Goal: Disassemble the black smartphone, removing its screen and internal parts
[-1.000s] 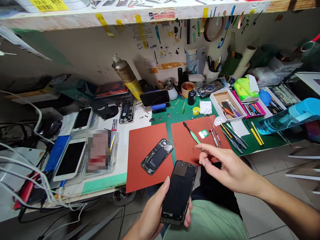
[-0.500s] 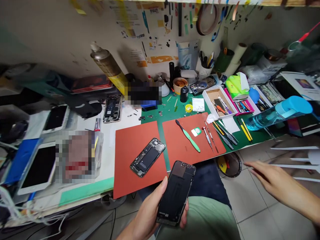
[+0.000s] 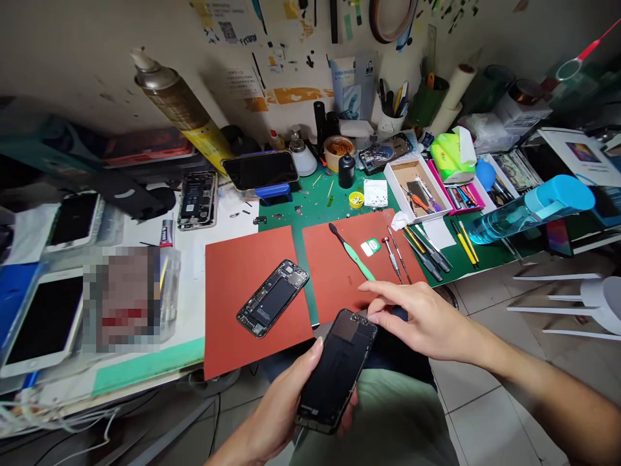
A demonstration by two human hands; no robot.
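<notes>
While your left hand (image 3: 295, 395) grips the display assembly (image 3: 336, 369) over your lap, your right hand (image 3: 417, 317) is part-open at its top edge, contact unclear. Beyond, the opened phone (image 3: 272, 298) lies on the left red mat (image 3: 223, 285); the green brush (image 3: 356, 257) rests on the right red mat (image 3: 330, 291), bristles pointing away.

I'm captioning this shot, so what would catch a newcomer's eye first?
Probably the dark phone panel, held in the left hand over the lap, with the right hand at its upper end. Next, the opened phone lying at a slant on the left red mat. The bright blue bottle, tilted at the bench's right side, also stands out.
</notes>
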